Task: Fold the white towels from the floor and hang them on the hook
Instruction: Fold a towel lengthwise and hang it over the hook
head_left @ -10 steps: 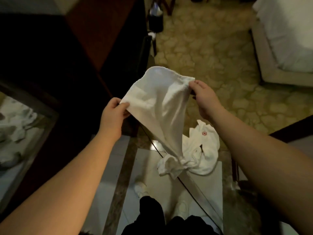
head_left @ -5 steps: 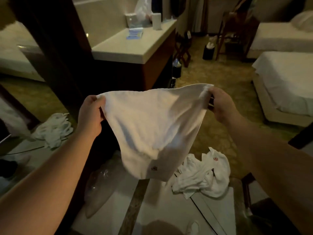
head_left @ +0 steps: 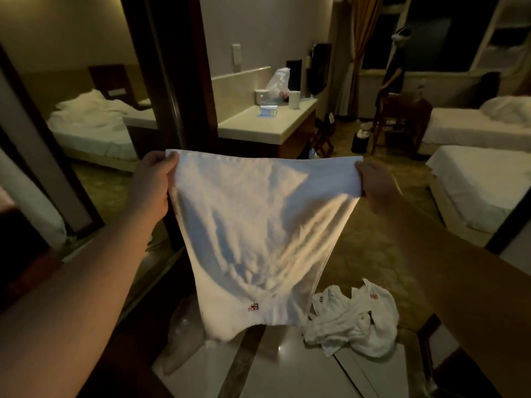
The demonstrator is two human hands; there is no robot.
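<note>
Person stands w/ both forearms stretched fwd, a white towel (head_left: 253, 234) spread between the hands at chest height, hanging free of the floor. Left hand (head_left: 153, 183): fingers curled and clamped on the towel's upper left corner, thumb on the near face. Right hand (head_left: 373, 186): fingers clamped on the upper right corner, edge pinched taut. Top hem runs approx. level betw. the two grips; cloth narrows toward the bottom, small red logo (head_left: 254, 306) near the lower hem, creases fanning down the middle. Below and just right of the hanging hem: crumpled pile of white towels (head_left: 353, 320) on the glossy tile floor (head_left: 287, 366), red marks visible on two of them. Clear plastic bag (head_left: 179, 334) on the floor to the lower left. Further back: pale-topped surface (head_left: 258, 124) carrying a cup, a tissue box and a white bag. Right side: two beds w/ white sheets (head_left: 474, 179); wooden chair (head_left: 399, 119) beyond. Left: mirror or glass panel showing a rumpled bed (head_left: 92, 122). Room dim, warm light.
</note>
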